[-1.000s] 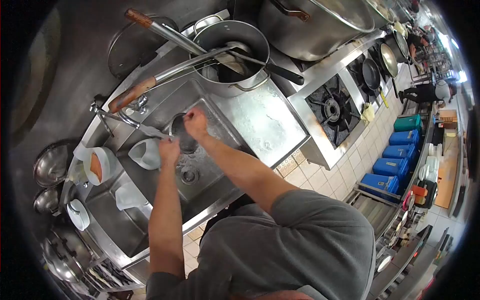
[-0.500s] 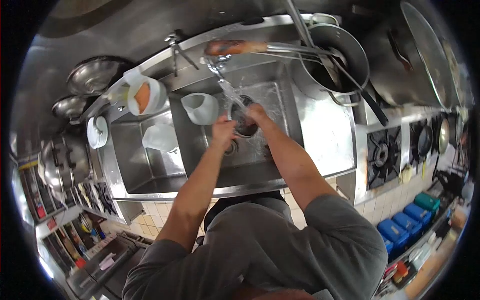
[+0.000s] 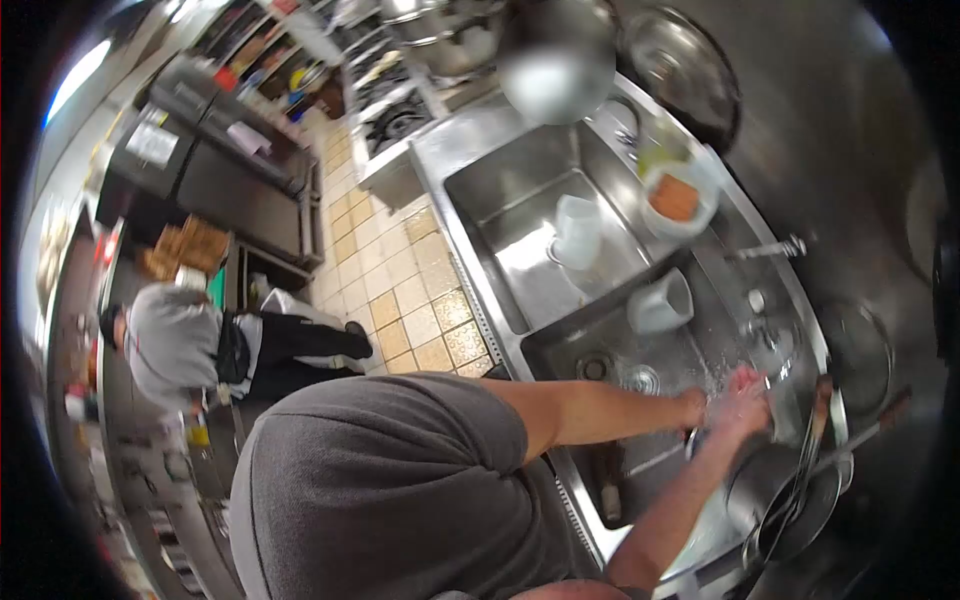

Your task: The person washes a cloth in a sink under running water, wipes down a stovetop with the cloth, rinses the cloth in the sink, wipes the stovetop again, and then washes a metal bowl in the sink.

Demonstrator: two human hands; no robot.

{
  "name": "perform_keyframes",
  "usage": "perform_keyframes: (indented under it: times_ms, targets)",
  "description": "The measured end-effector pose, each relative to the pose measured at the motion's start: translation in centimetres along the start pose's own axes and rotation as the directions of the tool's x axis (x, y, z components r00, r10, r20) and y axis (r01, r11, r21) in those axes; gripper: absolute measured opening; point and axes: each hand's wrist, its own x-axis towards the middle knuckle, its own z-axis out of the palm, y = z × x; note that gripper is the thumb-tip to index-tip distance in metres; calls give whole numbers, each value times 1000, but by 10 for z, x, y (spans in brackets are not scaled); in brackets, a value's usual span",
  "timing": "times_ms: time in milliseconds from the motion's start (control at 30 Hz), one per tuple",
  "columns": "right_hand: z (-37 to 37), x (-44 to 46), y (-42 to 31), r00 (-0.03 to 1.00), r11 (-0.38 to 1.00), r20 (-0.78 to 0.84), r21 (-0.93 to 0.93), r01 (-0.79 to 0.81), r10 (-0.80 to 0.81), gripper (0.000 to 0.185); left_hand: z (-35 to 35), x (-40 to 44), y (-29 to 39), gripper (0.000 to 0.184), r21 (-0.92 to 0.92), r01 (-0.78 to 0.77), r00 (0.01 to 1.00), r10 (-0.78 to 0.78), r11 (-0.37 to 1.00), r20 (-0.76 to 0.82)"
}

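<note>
Under the tap's running water, both of my hands are over the right sink basin (image 3: 650, 350). My left hand (image 3: 690, 410) is closed at the rim of a small round metal container (image 3: 692, 442), mostly hidden by my hands and forearm. Close beside it, my right hand (image 3: 742, 402) is in the splashing stream, its fingers smeared by motion and water. A white plastic jug (image 3: 661, 303) lies in the same basin. Near my left forearm, a brush-like tool with a wooden handle (image 3: 611, 498) rests along the basin's near side.
Another white container (image 3: 577, 232) lies in the other basin. A white tub with an orange sponge-like block (image 3: 674, 199) stands on the back ledge. A large pot (image 3: 800, 520) holding long utensils is at the right. A co-worker (image 3: 180, 345) stands behind me by the shelves.
My view has swung left and tilted, bringing the tiled floor and the co-worker into sight. My hands remain together under the water, and the container is now more hidden.
</note>
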Motion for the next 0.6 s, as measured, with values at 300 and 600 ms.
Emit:
perform_keyframes:
  times_ms: [300,600]
  targets:
    - [-33,184,-48,852,740,103,-556,-378,513,51,-144,-192,-24,31,185,179,975,-199,966,98]
    - [-5,-77,55,879,508,68,-793,335,-473,50,-145,-359,-38,29,281,79,961,2,956,-276]
